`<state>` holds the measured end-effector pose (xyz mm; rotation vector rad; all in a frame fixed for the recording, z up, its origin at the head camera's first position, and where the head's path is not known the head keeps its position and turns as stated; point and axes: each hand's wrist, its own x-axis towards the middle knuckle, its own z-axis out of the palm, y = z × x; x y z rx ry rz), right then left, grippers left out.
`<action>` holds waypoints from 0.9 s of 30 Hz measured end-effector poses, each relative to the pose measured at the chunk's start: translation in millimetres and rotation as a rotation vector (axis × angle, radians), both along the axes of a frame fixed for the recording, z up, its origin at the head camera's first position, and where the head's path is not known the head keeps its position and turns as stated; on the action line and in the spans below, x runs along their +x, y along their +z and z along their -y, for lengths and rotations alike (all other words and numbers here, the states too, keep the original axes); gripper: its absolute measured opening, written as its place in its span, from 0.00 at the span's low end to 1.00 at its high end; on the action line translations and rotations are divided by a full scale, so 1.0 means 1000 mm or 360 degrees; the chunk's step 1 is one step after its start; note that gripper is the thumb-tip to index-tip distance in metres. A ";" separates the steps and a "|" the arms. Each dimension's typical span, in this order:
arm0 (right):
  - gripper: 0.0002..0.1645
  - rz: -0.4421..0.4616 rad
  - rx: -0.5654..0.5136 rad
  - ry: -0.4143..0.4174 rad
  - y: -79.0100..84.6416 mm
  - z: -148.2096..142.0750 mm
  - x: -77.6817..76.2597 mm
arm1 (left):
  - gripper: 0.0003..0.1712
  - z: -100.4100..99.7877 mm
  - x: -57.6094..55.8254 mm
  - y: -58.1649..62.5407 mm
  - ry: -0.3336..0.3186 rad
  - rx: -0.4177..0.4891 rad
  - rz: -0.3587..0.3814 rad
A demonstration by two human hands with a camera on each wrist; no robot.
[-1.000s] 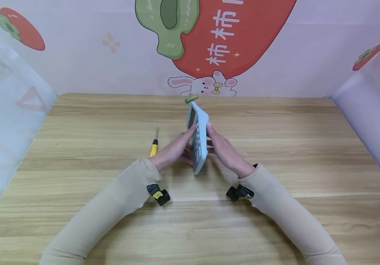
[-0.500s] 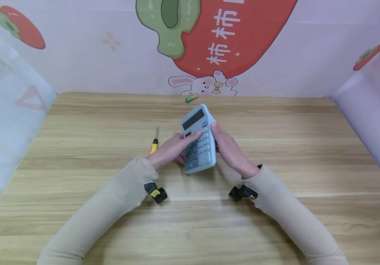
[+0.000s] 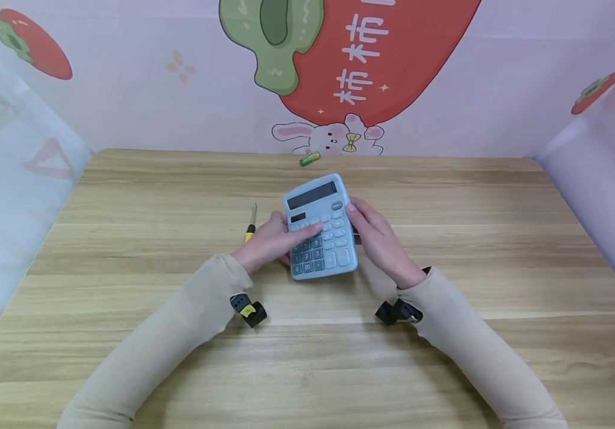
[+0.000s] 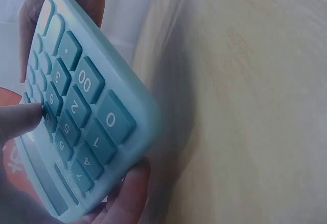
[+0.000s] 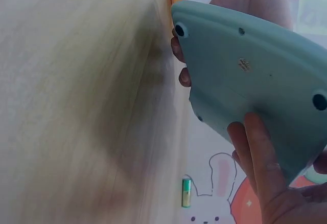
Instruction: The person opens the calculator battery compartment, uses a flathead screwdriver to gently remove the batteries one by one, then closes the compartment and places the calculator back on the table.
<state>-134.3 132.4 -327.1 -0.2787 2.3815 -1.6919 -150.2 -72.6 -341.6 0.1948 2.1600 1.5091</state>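
A light blue calculator is held tilted above the table, its keys and dark display facing up in the head view. My left hand grips its left side, with the thumb lying across the keys and fingers around the edge, as the left wrist view shows. At the right edge my right hand holds it, thumb on the side. In the right wrist view, right-hand fingers touch the calculator's back, which has dark round feet and small holes.
A yellow and black screwdriver lies left of the calculator, partly behind my left hand. Near the table's back edge lies a green battery. The wooden table meets a printed cloth backdrop.
The calculator has turned from edge-on to show its key face towards the head camera. Both hands have stayed on it, moving slightly apart. The screwdriver and battery have not moved.
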 end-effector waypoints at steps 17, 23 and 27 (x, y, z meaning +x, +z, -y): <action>0.29 0.0024 0.0297 -0.0107 -0.002 -0.005 -0.002 | 0.35 0.006 0.004 0.000 0.0036 -0.0204 -0.0024; 0.28 0.0038 0.0388 -0.0122 -0.005 -0.008 -0.003 | 0.38 0.007 0.006 0.001 0.0054 -0.0312 -0.0014; 0.27 0.0036 0.0438 -0.0148 -0.007 -0.009 -0.004 | 0.35 0.007 0.005 0.001 0.0064 -0.0353 -0.0007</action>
